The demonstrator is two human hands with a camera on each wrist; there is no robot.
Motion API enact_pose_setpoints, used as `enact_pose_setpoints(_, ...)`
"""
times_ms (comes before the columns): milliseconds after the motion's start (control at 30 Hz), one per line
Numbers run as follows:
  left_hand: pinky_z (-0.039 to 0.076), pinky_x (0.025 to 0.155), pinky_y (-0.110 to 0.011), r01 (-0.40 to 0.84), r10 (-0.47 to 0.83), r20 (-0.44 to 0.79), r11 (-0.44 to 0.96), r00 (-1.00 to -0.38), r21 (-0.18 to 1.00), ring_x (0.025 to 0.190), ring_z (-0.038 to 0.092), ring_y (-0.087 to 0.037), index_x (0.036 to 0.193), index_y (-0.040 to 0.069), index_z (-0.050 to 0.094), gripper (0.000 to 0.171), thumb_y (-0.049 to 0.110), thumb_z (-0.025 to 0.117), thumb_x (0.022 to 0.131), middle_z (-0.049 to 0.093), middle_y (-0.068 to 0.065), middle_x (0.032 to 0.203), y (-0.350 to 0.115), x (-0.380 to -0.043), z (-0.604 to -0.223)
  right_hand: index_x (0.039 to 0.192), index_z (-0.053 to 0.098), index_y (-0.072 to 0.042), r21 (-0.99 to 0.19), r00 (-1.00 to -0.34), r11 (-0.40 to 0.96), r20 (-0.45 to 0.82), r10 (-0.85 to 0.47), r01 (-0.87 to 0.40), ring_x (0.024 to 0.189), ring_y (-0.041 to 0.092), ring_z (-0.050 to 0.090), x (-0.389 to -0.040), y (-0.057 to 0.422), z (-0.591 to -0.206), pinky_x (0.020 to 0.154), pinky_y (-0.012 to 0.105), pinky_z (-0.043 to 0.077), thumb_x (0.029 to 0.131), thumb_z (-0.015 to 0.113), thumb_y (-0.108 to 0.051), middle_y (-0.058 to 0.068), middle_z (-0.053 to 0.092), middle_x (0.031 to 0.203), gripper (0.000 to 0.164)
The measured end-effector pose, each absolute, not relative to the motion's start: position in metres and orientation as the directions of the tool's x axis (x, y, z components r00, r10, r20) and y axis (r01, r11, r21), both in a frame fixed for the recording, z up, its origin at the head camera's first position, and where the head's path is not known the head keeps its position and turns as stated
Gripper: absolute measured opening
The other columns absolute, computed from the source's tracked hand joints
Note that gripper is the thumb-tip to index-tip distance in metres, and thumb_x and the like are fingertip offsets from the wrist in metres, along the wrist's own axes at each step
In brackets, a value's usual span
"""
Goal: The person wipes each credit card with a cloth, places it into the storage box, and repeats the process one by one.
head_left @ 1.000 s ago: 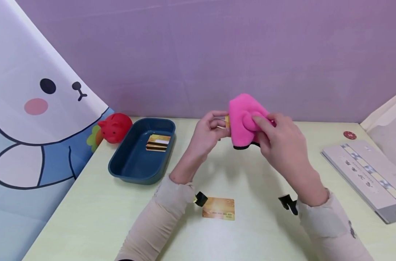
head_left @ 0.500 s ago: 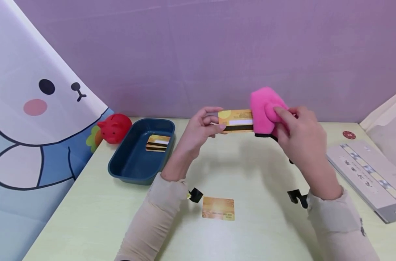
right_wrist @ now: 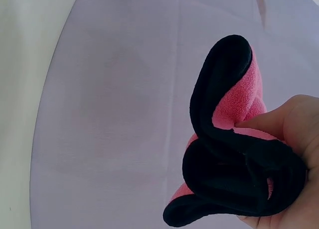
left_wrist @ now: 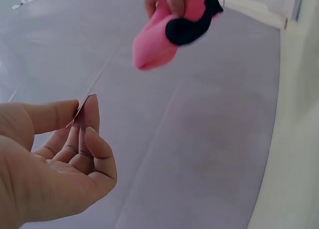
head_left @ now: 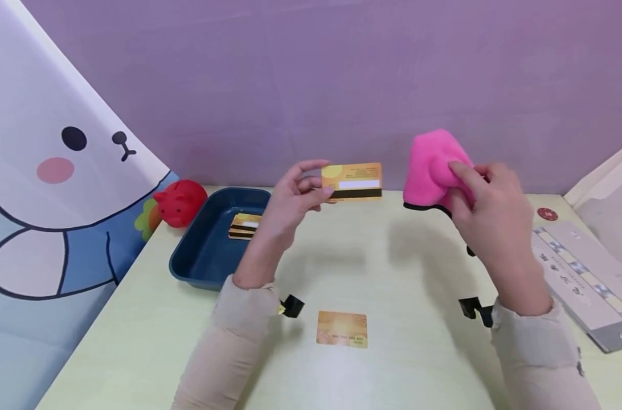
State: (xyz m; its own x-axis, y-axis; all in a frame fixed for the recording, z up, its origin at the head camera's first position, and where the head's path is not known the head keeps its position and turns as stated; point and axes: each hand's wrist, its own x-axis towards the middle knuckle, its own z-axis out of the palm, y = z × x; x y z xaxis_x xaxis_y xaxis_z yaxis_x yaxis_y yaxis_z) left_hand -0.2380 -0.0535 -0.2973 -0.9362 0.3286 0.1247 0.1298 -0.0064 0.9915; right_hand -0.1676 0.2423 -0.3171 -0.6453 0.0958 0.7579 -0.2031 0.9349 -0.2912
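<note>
My left hand [head_left: 285, 208] pinches a gold bank card [head_left: 357, 177] by its left end, above the table. The card's back faces the head camera, with its black stripe and white strip; the left wrist view shows it edge-on. My right hand [head_left: 495, 222] grips a bunched pink fleece piece with black edging [head_left: 434, 165], raised to the right of the card and apart from it. In the right wrist view the folded black edge of the fleece piece [right_wrist: 224, 154] opens toward the camera; its exact kind is unclear.
A gold card [head_left: 342, 329] lies on the table in front. The dark blue tray [head_left: 180, 265] at left holds several gold cards [head_left: 244, 225], partly hidden by my left arm. A red piggy bank [head_left: 180, 204], a red chip [head_left: 548, 214] and a grey-white flat box [head_left: 582, 273] stand around.
The card has come fully out of the pink fleece piece. My left hand has moved left with it, while my right hand has moved right and slightly up with the fleece piece.
</note>
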Motion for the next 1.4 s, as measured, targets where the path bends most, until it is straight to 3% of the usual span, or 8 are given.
enact_pose_setpoints(300,0.047,0.082,-0.031,0.082,0.169,0.033,0.289,-0.985,0.954,0.091,0.069,-0.013,0.143,0.023,0.050,0.045,0.020,0.063,0.099,0.065,0.002,0.103,-0.122,-0.269,-0.275,0.122,0.072,-0.009,-0.304,-0.634,0.934,0.764,0.121,-0.190,0.096,0.046,0.056,-0.164,0.246,-0.315,0.059,0.064,0.040,0.093,0.055,-0.013,0.027,0.063,0.107,0.034)
enact_pose_setpoints(533,0.048,0.085,-0.030,-0.003,0.140,-0.102,0.576,-0.985,0.817,0.094,0.068,-0.016,0.144,0.009,0.044,0.045,0.020,0.056,0.103,0.061,-0.014,0.128,-0.170,-0.309,-0.275,0.123,0.072,-0.010,-0.311,-0.634,0.933,0.762,0.133,-0.178,0.096,0.046,0.056,-0.165,0.250,-0.316,0.059,0.066,0.039,0.093,0.056,-0.015,0.026,0.062,0.107,0.034)
enact_pose_setpoints(700,0.050,0.075,-0.026,-0.095,0.130,-0.262,0.708,-0.956,0.700,0.078,0.065,-0.010,0.142,0.000,0.044,0.044,0.014,0.055,0.102,0.059,-0.022,0.128,-0.190,-0.338,-0.295,0.123,0.072,-0.009,-0.310,-0.623,0.932,0.771,0.132,-0.186,0.096,0.047,0.055,-0.165,0.252,-0.315,0.058,0.067,0.038,0.094,0.056,-0.015,0.028,0.062,0.106,0.034)
enact_pose_setpoints(900,0.053,0.090,-0.038,-0.177,0.104,-0.399,0.775,-0.911,0.607,0.081,0.063,-0.016,0.144,-0.001,0.044,0.045,0.009,0.053,0.101,0.055,-0.021,0.128,-0.194,-0.355,-0.317,0.123,0.071,-0.009,-0.310,-0.618,0.932,0.775,0.133,-0.188,0.095,0.047,0.055,-0.164,0.252,-0.316,0.059,0.066,0.038,0.093,0.056,-0.014,0.028,0.061,0.104,0.034)
enact_pose_setpoints(1100,0.051,0.100,-0.044,-0.222,0.105,-0.488,0.795,-0.866,0.565,0.081,0.067,-0.014,0.147,-0.001,0.038,0.049,0.006,0.051,0.100,0.058,-0.020,0.127,-0.183,-0.363,-0.330,0.122,0.072,-0.008,-0.303,-0.607,0.934,0.784,0.130,-0.192,0.093,0.047,0.055,-0.163,0.253,-0.316,0.060,0.065,0.037,0.093,0.055,-0.014,0.029,0.061,0.103,0.034)
enact_pose_setpoints(1200,0.052,0.100,-0.043,-0.244,0.103,-0.516,0.792,-0.850,0.559,0.084,0.067,-0.016,0.148,-0.001,0.035,0.050,0.004,0.050,0.100,0.054,-0.021,0.134,-0.179,-0.364,-0.331,0.123,0.072,-0.008,-0.300,-0.604,0.934,0.787,0.128,-0.193,0.092,0.047,0.055,-0.162,0.252,-0.316,0.059,0.063,0.037,0.094,0.056,-0.014,0.029,0.061,0.102,0.034)
enact_pose_setpoints(1400,0.059,0.083,-0.036,-0.259,0.067,-0.538,0.821,-0.840,0.508,0.083,0.069,-0.020,0.149,0.001,0.034,0.055,0.006,0.052,0.097,0.054,-0.022,0.135,-0.176,-0.364,-0.333,0.122,0.072,-0.008,-0.297,-0.594,0.934,0.795,0.127,-0.199,0.091,0.048,0.054,-0.161,0.250,-0.316,0.059,0.062,0.036,0.094,0.055,-0.013,0.029,0.061,0.101,0.033)
